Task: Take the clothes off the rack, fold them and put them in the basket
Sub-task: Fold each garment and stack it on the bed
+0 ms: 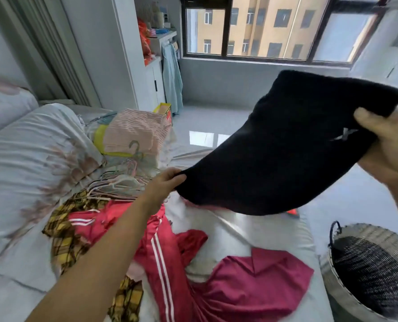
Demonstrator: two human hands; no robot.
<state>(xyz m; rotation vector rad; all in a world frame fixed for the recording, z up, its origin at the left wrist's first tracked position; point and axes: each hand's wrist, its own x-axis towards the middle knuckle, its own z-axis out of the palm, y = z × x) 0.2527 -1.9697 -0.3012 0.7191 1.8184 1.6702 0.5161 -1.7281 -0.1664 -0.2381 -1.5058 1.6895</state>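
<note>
My left hand (167, 180) and right hand (388, 145) pinch opposite ends of the black knit garment (279, 147), its length spanning between them, right hand nearer the woven wicker basket (346, 296)

The basket (346, 287) mouth looks open beside the bed (239, 231), where red clothes (251, 280) and hangers (116, 182) crowd the surface.

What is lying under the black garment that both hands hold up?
Under the black garment, held by left hand and right hand, shows pale bed sheet and a red scrap. The rest there is covered.
</note>
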